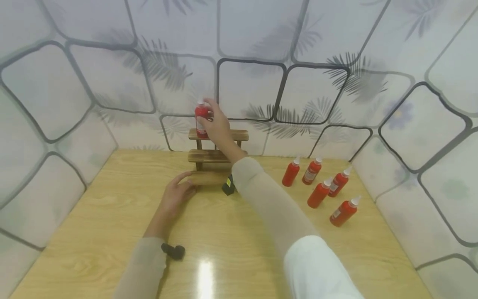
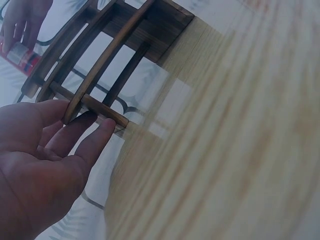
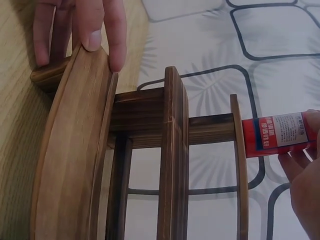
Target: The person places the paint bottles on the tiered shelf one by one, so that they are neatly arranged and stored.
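A three-tier wooden rack [image 1: 207, 156] stands against the back wall. My right hand [image 1: 220, 128] grips a red squeeze bottle [image 1: 201, 111] with a white cap, held upright at the left end of the top tier. In the right wrist view the base of that labelled bottle [image 3: 277, 132] meets the top shelf board [image 3: 241, 175]. Down at the lowest tier, my left hand [image 1: 175, 195] pinches the left end of the board, thumb on its upper face. The left wrist view shows these fingers [image 2: 95, 142] round the rack's corner.
Several red bottles with pointed white nozzles, one of them the front bottle [image 1: 341, 214], stand on the right of the wood-grain table [image 1: 224, 257]. Patterned walls [image 1: 250, 91] enclose the back and both sides. Black devices [image 1: 173, 251] sit on both wrists.
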`<action>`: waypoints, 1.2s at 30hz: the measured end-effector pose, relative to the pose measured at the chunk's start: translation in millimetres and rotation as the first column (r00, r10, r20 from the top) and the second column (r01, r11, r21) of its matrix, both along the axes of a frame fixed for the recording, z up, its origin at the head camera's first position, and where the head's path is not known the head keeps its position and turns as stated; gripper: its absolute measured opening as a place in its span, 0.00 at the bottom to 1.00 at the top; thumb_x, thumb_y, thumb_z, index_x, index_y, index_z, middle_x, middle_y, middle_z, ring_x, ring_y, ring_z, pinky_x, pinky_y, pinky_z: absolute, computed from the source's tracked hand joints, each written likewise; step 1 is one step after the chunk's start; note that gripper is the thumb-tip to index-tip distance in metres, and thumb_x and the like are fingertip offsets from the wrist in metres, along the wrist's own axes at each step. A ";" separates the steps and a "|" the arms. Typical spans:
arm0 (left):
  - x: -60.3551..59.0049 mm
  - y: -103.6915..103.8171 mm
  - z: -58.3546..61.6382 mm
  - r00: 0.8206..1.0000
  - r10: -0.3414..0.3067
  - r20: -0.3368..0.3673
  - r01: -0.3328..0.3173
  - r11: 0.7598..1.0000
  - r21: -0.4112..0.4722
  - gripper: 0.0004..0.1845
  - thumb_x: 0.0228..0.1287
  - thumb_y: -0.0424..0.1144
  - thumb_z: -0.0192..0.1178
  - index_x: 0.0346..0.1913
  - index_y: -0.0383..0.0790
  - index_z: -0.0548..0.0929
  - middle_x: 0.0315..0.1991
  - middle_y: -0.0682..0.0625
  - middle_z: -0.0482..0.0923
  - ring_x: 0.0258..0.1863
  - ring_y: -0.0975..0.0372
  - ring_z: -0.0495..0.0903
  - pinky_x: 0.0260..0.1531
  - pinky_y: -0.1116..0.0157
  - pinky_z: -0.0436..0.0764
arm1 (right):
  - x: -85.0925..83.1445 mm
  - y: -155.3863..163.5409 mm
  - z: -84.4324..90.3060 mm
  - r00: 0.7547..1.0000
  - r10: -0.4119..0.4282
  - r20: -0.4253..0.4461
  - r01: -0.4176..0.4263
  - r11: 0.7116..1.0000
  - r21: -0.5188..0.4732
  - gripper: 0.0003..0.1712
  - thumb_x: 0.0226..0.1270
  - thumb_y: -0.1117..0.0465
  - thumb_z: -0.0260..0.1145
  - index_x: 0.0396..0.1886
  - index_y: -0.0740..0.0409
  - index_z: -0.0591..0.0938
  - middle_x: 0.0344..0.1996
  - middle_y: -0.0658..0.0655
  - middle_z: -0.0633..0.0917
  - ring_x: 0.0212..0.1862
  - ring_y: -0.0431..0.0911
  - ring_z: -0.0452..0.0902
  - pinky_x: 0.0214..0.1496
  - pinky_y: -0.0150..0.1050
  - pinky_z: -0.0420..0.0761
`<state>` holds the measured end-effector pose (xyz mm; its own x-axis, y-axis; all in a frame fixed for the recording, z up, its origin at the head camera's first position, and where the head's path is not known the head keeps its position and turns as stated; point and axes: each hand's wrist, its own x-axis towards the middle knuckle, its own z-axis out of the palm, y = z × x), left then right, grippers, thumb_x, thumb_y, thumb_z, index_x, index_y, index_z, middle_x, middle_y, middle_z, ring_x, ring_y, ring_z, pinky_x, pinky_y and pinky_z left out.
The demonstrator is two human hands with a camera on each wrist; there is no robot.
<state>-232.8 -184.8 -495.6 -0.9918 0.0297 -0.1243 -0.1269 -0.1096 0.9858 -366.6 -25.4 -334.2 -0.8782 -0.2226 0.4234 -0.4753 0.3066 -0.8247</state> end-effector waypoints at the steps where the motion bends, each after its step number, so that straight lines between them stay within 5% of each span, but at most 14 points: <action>1: -0.2 0.9 -0.3 1.000 0.005 0.003 -0.005 1.000 0.010 0.29 0.78 0.38 0.53 0.77 0.41 0.61 0.70 0.29 0.66 0.66 0.39 0.73 0.60 0.62 0.84 | -1.1 -1.3 -0.3 1.000 -0.003 -0.001 0.003 1.000 0.003 0.36 0.70 0.59 0.69 0.74 0.42 0.66 0.62 0.54 0.81 0.57 0.46 0.82 0.60 0.41 0.85; 13: -1.6 2.3 1.5 1.000 -0.003 -0.015 0.003 1.000 -0.010 0.28 0.78 0.38 0.52 0.76 0.39 0.62 0.70 0.27 0.66 0.66 0.42 0.74 0.58 0.65 0.85 | -7.6 -10.8 -1.4 0.998 -0.060 -0.035 0.064 0.993 0.099 0.38 0.72 0.55 0.67 0.76 0.39 0.63 0.64 0.53 0.79 0.59 0.44 0.80 0.65 0.40 0.82; 23: 0.1 2.0 -0.8 1.000 -0.009 0.008 0.009 1.000 0.003 0.28 0.79 0.37 0.51 0.77 0.40 0.61 0.71 0.29 0.66 0.67 0.42 0.73 0.60 0.65 0.83 | -4.7 0.4 -3.1 0.999 -0.040 0.002 0.040 0.998 0.049 0.40 0.71 0.46 0.67 0.78 0.37 0.61 0.65 0.52 0.77 0.61 0.45 0.77 0.64 0.42 0.82; 29: 0.8 3.7 0.6 1.000 0.007 0.000 -0.007 0.999 0.033 0.28 0.78 0.36 0.52 0.76 0.39 0.62 0.70 0.28 0.66 0.67 0.41 0.72 0.61 0.63 0.83 | 13.6 22.7 0.5 0.999 -0.039 0.003 0.039 0.999 -0.026 0.38 0.72 0.47 0.66 0.77 0.43 0.64 0.68 0.54 0.74 0.69 0.48 0.71 0.74 0.46 0.75; 36: 0.2 3.8 -1.1 1.000 0.026 -0.003 -0.026 0.998 0.051 0.27 0.78 0.37 0.54 0.75 0.40 0.64 0.69 0.29 0.68 0.66 0.44 0.75 0.60 0.64 0.83 | 48.6 57.6 -2.6 0.995 -0.050 -0.083 0.053 0.998 0.025 0.38 0.71 0.46 0.67 0.76 0.50 0.66 0.69 0.58 0.73 0.70 0.48 0.67 0.77 0.49 0.69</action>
<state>-232.6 -180.9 -496.7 -0.9928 0.0103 -0.1197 -0.1198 -0.1632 0.9793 -317.9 32.1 -336.8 -0.8514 -0.1901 0.4888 -0.5239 0.3539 -0.7748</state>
